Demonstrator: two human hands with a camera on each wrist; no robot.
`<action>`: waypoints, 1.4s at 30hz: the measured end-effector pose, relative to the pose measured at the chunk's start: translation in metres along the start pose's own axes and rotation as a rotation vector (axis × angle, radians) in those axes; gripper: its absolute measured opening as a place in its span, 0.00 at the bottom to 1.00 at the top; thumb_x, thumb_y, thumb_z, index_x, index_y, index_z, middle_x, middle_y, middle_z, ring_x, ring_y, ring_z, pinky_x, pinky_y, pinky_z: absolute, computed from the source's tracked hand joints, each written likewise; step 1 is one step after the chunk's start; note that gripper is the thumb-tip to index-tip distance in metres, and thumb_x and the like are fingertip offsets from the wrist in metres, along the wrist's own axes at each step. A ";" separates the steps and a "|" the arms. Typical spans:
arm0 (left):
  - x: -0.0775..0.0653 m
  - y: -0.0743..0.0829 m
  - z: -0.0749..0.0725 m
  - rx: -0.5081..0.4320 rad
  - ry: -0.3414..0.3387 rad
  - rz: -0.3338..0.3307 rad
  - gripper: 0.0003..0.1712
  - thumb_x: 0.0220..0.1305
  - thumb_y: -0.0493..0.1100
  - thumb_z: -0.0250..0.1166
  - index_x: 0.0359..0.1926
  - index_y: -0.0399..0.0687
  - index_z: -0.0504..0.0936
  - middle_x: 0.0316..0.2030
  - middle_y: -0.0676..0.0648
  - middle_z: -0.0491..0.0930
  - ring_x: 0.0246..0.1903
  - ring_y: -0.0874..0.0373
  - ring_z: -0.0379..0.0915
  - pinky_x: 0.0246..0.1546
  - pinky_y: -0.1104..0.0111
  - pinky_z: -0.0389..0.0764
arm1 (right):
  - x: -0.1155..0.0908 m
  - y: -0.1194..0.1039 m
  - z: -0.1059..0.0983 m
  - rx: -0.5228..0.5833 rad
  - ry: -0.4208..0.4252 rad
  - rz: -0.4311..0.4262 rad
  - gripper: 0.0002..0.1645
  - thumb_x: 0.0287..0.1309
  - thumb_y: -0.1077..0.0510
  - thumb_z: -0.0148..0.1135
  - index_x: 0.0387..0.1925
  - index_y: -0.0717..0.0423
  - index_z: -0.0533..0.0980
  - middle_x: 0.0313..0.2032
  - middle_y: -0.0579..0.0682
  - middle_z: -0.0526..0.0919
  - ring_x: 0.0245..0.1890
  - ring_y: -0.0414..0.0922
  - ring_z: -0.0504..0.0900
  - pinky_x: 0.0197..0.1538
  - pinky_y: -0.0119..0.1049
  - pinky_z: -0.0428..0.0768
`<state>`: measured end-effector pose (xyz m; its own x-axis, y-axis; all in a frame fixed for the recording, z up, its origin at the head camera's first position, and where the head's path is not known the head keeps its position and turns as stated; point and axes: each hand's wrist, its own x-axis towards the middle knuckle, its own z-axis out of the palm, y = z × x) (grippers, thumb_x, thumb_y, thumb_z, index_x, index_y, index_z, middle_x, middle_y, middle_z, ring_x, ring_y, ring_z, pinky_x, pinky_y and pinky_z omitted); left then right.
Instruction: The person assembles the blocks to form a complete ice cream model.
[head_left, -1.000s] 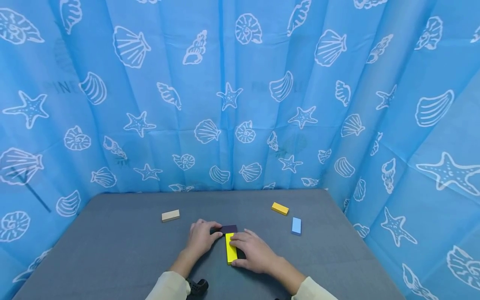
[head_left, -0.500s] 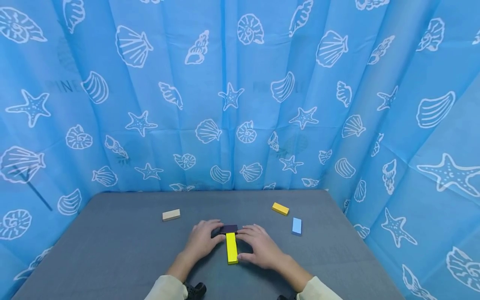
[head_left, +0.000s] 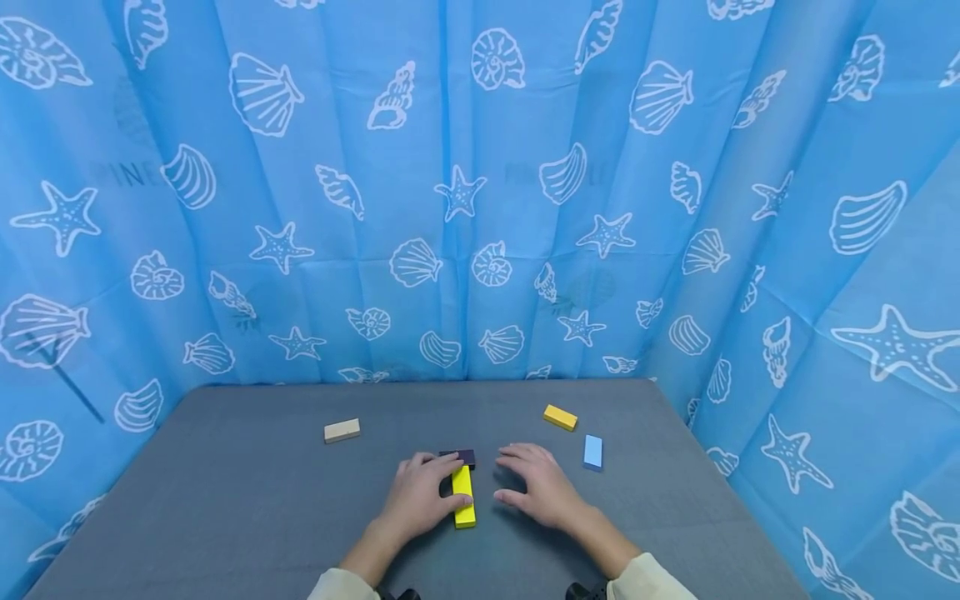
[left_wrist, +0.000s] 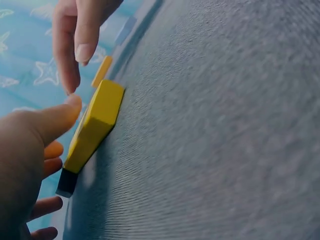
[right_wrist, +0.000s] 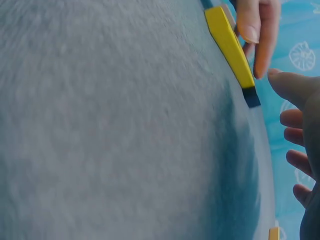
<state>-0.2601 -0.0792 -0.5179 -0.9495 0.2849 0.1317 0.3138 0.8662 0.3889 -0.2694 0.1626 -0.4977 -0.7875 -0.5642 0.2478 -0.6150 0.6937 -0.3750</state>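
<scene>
Blue curtain printed with white shells and starfish hangs behind the grey surface where I work. Ahead of me, near the middle, the bright yellow block lies flat, its long axis running away from me; its far end seems to meet the dark block, set crosswise like the bar of a T. That lengthwise line is, I judge, what matters most. My left hand is the nearer, arched over the yellow from the left, thumb and fingers apart; whether they touch it, I cannot tell. My right hand stands off to the right, fingers loosely parted, holding nothing. Farther out lie a beige block leftward, an orange-yellow block and a light blue block rightward.
</scene>
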 end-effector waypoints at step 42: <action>-0.011 -0.006 0.000 -0.078 -0.049 0.069 0.30 0.56 0.65 0.67 0.59 0.64 0.81 0.63 0.57 0.72 0.57 0.50 0.67 0.55 0.48 0.66 | 0.012 0.102 -0.025 -0.182 0.218 0.393 0.23 0.61 0.53 0.65 0.53 0.63 0.79 0.55 0.62 0.79 0.58 0.61 0.72 0.57 0.62 0.66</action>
<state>-0.2517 -0.0877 -0.5221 -0.9242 0.3639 0.1161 0.3755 0.8100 0.4504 -0.3426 0.2371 -0.5105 -0.9398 -0.1503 0.3071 -0.2507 0.9137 -0.3200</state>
